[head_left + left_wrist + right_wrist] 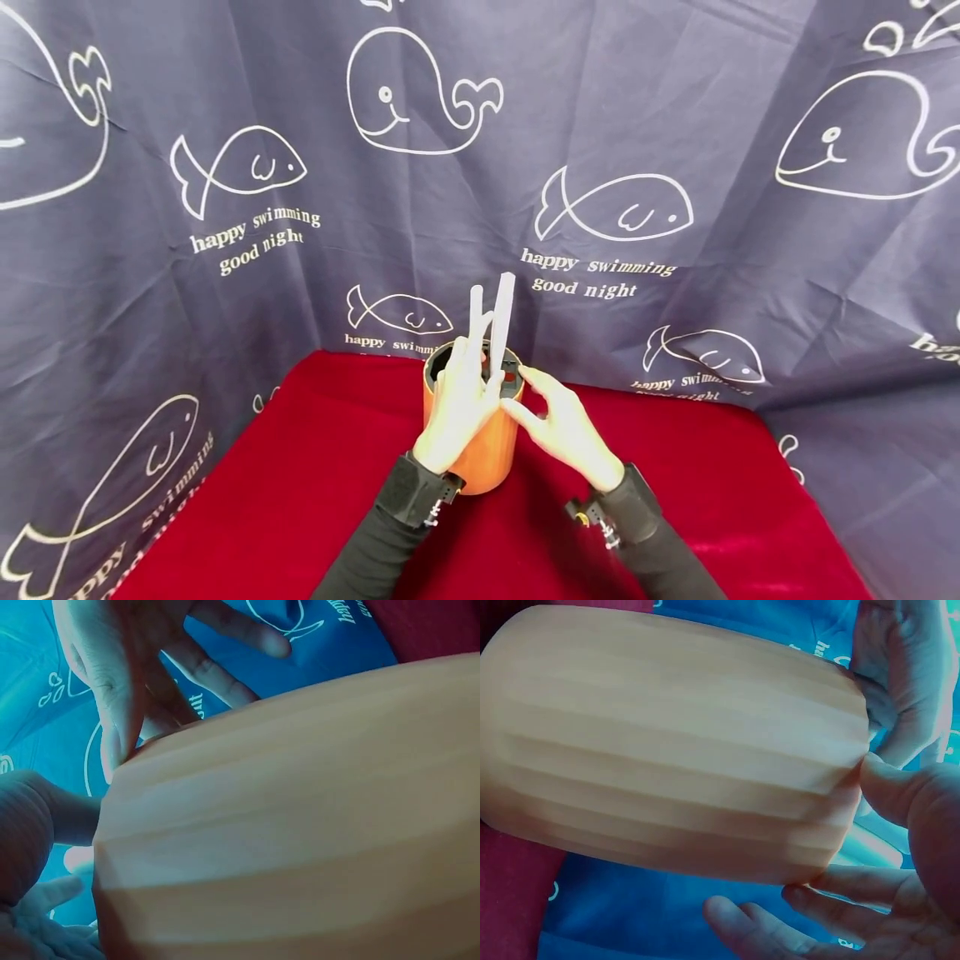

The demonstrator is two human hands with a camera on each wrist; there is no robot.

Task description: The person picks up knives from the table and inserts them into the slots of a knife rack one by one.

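An orange ribbed cylindrical container (483,458) stands on the red cloth, its inside dark with small red bits. Two long white strips, a left one (476,302) and a right one (504,312), rise from its mouth. My left hand (459,408) bends over the near left rim and seems to hold the left strip between thumb and fingers; its fingertips are partly hidden. At the right side of the rim, my right hand (562,425) touches the container with thumb and fingertips, fingers fairly straight. The right wrist view shows the right thumb (892,791) against the rim.
Red cloth (315,500) covers the table. Dark blue-grey curtains (465,200) with white fish and whale drawings hang behind and on both sides, close behind the container. Black bands with small devices, one of them on the right wrist (630,504), sit on both wrists.
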